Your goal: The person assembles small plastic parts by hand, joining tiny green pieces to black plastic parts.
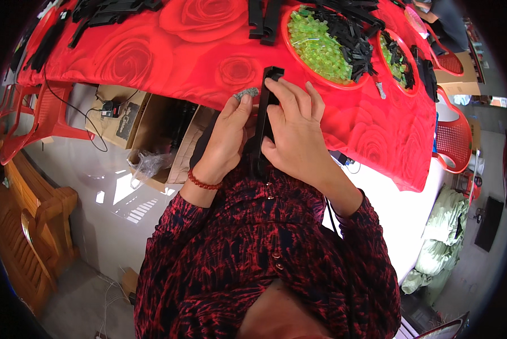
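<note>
A long, narrow black plastic bar (260, 124) stands lengthwise in front of me, its far end over the edge of the red tablecloth (191, 56). My right hand (296, 127) grips this bar from the right, fingertips pressed on its upper part and thumb lower down. Just left of it, my left hand (222, 138) is closed, pinching a small grey speckled piece (246, 92) between thumb and fingers. Whether the left fingers also touch the bar is hidden. A red-beaded bracelet (204, 181) circles my left wrist.
Beyond my right hand, a red basin (346, 88) holds translucent green pieces (315, 45) and black strips (355, 48). A smaller red-rimmed basin (416, 85) stands beside it. More black bars (264, 22) lie at the back. Below the table are open cardboard boxes (151, 130); red chairs (454, 135) flank it.
</note>
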A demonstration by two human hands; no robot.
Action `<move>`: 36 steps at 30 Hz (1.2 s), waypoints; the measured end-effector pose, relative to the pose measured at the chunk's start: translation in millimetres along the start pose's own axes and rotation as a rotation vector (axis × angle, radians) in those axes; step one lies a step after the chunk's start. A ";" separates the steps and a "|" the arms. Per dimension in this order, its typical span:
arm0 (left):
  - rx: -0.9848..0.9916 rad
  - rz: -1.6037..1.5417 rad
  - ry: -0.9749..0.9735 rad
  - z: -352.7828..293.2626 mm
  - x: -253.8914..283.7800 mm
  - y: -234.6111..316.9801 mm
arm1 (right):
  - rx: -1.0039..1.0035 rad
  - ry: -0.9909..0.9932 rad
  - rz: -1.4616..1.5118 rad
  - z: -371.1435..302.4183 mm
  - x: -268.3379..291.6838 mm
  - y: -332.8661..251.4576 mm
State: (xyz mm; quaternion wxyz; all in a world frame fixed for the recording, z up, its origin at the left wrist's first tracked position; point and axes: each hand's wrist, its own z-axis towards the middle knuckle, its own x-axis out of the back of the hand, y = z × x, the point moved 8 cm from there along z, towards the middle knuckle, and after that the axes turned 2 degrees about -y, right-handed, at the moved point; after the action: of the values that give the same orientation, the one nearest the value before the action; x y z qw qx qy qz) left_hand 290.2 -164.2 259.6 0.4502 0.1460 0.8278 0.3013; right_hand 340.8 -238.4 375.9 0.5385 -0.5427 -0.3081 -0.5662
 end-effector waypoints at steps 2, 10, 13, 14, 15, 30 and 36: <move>-0.027 0.144 0.008 -2.1 -6.9 3.8 | -0.044 0.018 0.001 1.9 2.0 8.5; -0.110 0.245 -0.155 -7.7 -23.3 9.9 | -0.051 0.131 0.012 2.6 6.5 15.2; -0.113 0.225 -0.145 -8.6 -22.0 9.4 | -0.053 0.135 0.044 0.0 9.4 13.5; -0.129 0.217 -0.143 -8.1 -22.1 10.8 | -0.051 0.136 0.043 -0.3 10.8 13.3; -0.146 0.210 -0.139 -7.8 -22.0 12.4 | -0.050 0.125 0.042 -0.3 11.7 13.5; -0.006 0.439 -0.223 -12.2 -10.2 26.2 | 0.012 0.061 -0.191 -8.3 16.0 28.2; 0.159 0.346 -0.389 -19.6 -12.5 23.8 | 0.148 0.016 -0.216 -10.9 6.8 28.9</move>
State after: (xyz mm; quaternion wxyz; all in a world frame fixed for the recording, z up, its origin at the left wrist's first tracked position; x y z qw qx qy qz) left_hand 280.1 -159.3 290.9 0.5297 0.3750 0.7096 0.2742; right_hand 366.2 -257.1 373.2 0.5155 -0.4606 -0.4015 -0.6007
